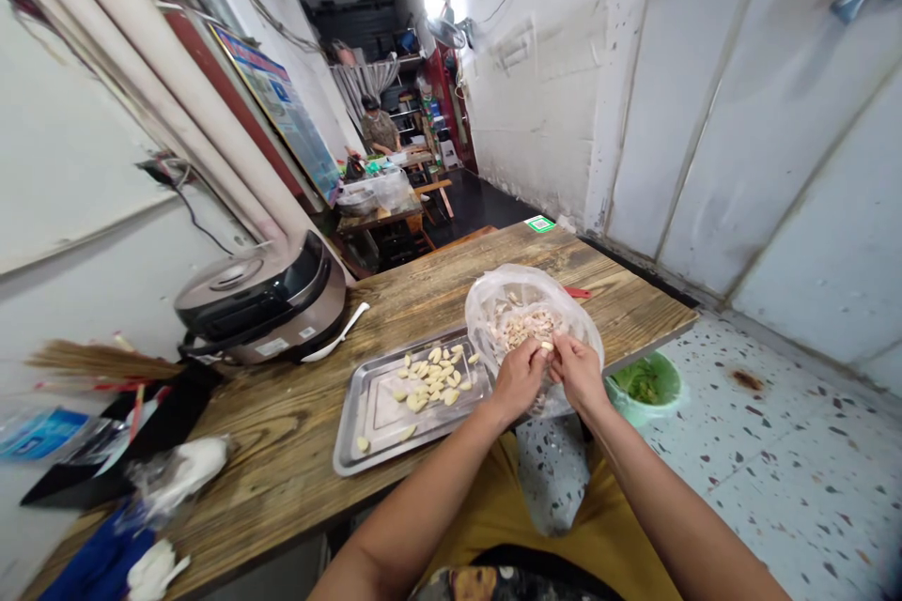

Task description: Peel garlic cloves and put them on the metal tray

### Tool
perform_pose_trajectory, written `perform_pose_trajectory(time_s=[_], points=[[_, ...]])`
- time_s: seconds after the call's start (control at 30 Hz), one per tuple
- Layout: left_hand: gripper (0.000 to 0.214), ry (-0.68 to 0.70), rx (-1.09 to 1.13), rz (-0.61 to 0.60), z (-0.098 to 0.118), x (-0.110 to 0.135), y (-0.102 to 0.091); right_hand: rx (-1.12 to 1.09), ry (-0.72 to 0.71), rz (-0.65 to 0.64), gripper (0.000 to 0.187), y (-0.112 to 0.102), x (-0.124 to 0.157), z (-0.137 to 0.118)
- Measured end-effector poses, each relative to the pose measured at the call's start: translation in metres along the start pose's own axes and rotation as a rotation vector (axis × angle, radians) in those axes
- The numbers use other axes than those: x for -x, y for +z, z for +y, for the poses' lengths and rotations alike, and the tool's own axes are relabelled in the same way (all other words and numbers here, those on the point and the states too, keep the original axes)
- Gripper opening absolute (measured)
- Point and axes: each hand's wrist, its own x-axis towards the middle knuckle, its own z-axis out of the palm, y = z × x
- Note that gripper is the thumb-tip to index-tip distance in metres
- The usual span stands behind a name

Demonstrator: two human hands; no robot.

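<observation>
My left hand [518,378] and my right hand [578,371] meet at the near edge of a wooden table [303,413], fingers pinched together on a garlic clove [546,346]. Just behind them stands an open clear plastic bag [521,296] full of unpeeled garlic and skins. To the left lies a steel tray [373,408] holding several peeled cloves [433,380]. Both hands hover over the bag's front rim, to the right of the tray.
A rice cooker [264,300] with a white spoon [338,338] sits at the table's left. A green bin [645,385] stands on the floor to the right. Bags and a bundle of sticks [99,362] clutter the near left. A person [377,127] works far down the corridor.
</observation>
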Motion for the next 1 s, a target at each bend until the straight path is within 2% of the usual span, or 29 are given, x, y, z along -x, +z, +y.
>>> perform_pose_trajectory(time_s=[0.13, 0.27, 0.4, 0.57, 0.7, 0.8, 0.9, 0.93, 1.0], points=[[0.027, -0.117, -0.035, 0.052, -0.011, -0.002, -0.002, -0.05, 0.027, -0.081, 0.025, -0.003, -0.001, 0.003], [0.037, -0.226, -0.04, 0.103, -0.02, 0.001, 0.0, -0.01, -0.003, 0.017, 0.022, -0.008, 0.003, 0.009], [0.019, -0.204, 0.249, 0.038, -0.022, 0.004, 0.007, 0.065, 0.045, 0.067, 0.023, -0.009, 0.009, 0.014], [0.023, -0.43, 0.668, 0.03, -0.02, 0.005, 0.018, 0.303, -0.002, 0.1, 0.028, -0.013, 0.016, 0.018], [0.022, -0.473, 0.762, 0.079, -0.017, 0.004, 0.02, 0.477, -0.077, 0.082, 0.027, -0.017, 0.011, 0.018], [0.019, -0.428, 0.657, 0.162, -0.018, 0.004, 0.009, 0.467, -0.098, 0.112, 0.031, -0.024, -0.004, 0.013], [0.013, -0.323, 0.327, 0.293, -0.025, 0.011, -0.02, 0.491, -0.14, 0.125, 0.03, -0.038, -0.027, 0.001], [0.012, -0.293, 0.184, 0.313, -0.029, 0.015, -0.033, 0.575, -0.168, 0.095, 0.029, -0.043, -0.035, -0.004], [0.016, -0.236, -0.11, 0.333, -0.039, 0.026, -0.059, 0.848, -0.234, -0.045, 0.02, -0.051, -0.048, -0.012]])
